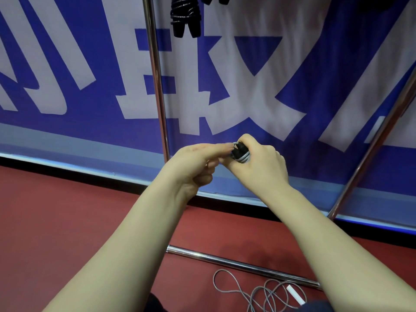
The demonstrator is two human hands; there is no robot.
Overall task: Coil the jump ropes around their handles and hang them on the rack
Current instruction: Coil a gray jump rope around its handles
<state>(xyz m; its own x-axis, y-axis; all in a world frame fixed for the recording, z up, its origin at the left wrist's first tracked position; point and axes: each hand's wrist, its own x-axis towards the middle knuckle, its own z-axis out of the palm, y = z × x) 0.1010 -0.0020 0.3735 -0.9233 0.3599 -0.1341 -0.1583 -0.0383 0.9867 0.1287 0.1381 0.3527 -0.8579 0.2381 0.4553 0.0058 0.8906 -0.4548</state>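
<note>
My right hand (pixel 262 164) grips a jump rope bundle (pixel 240 152), black handles wrapped in grey cord, held in front of the banner. My left hand (pixel 198 164) meets it from the left, its fingertips pinching the cord at the bundle's top. Most of the bundle is hidden inside my right fist. A second jump rope (pixel 265 291) lies loose on the red floor below, grey cord in tangled loops with a white handle (pixel 296 294). A coiled black jump rope (pixel 184 16) hangs from the rack at the top edge.
The chrome rack has an upright pole (pixel 157 79), a slanted pole (pixel 378 140) at right and a base bar (pixel 243 265) on the floor. A blue and white banner (pixel 247 82) stands behind. More dark hanging items (pixel 216 0) show at the top.
</note>
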